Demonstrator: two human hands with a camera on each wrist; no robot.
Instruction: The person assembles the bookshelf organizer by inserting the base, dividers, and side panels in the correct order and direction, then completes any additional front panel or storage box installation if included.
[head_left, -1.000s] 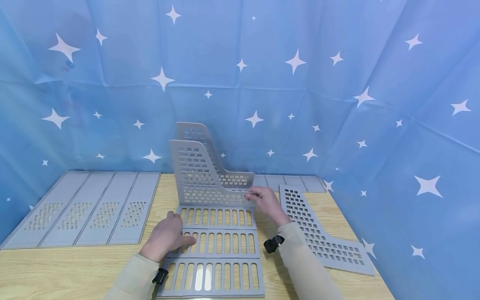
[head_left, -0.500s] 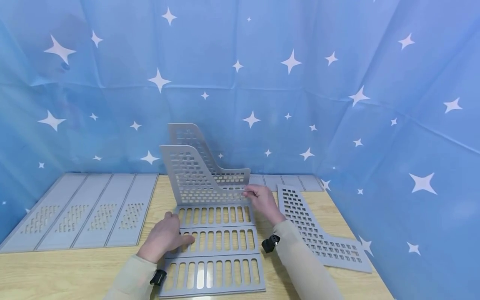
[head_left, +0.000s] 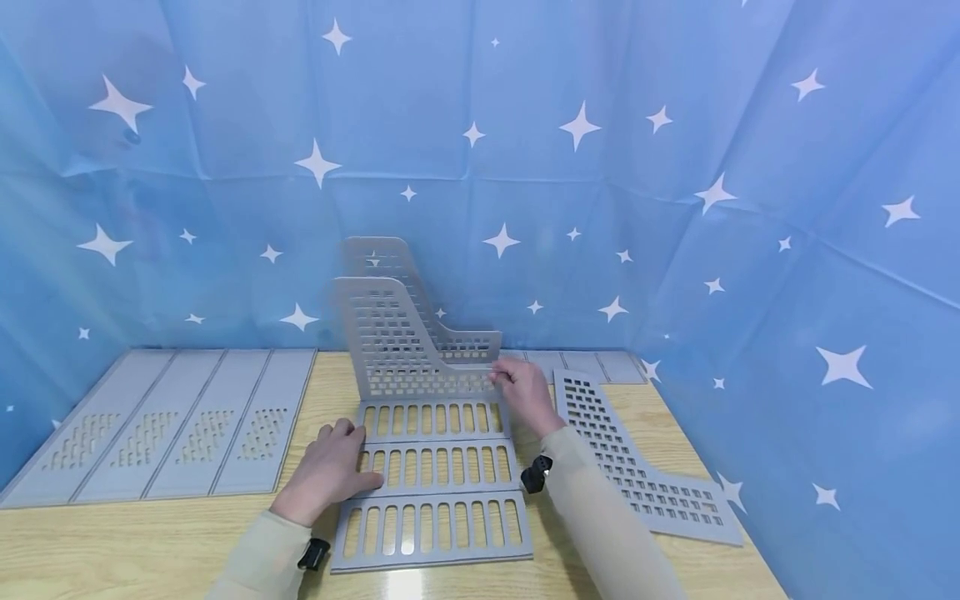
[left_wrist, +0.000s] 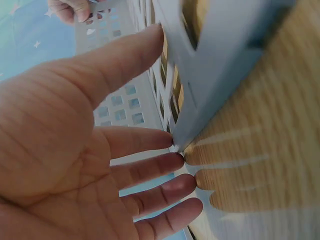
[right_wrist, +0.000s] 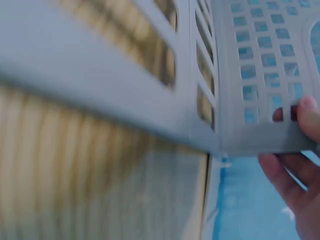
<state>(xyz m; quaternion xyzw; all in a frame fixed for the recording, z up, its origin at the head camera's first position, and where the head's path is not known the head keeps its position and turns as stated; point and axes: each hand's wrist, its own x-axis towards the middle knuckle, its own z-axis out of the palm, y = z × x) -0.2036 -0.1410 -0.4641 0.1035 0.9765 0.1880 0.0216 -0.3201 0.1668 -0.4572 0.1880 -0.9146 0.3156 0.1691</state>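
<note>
- Currently, the right hand is pinching the low right end of the front upright panel, its thumb pressing the near face and other fingers showing behind it.
- The left hand is staying loose rather than clenched: its fingers are lying nearly straight along the left edge of the slotted panel, and the thumb is touching that panel's upper face.
- The slotted panel is lying on the desk between both arms, showing three rows of long openings.
- The front upright panel is rising just beyond the farthest of these rows, its tall side standing left and its low side right.
- A similar rear upright panel is standing just beyond it.
- To the right, a loose perforated panel is lying flat.
- To the left, a four-part panel is lying flat.
- Along the far right, another flat panel is lying before a blue star-patterned curtain.
</note>
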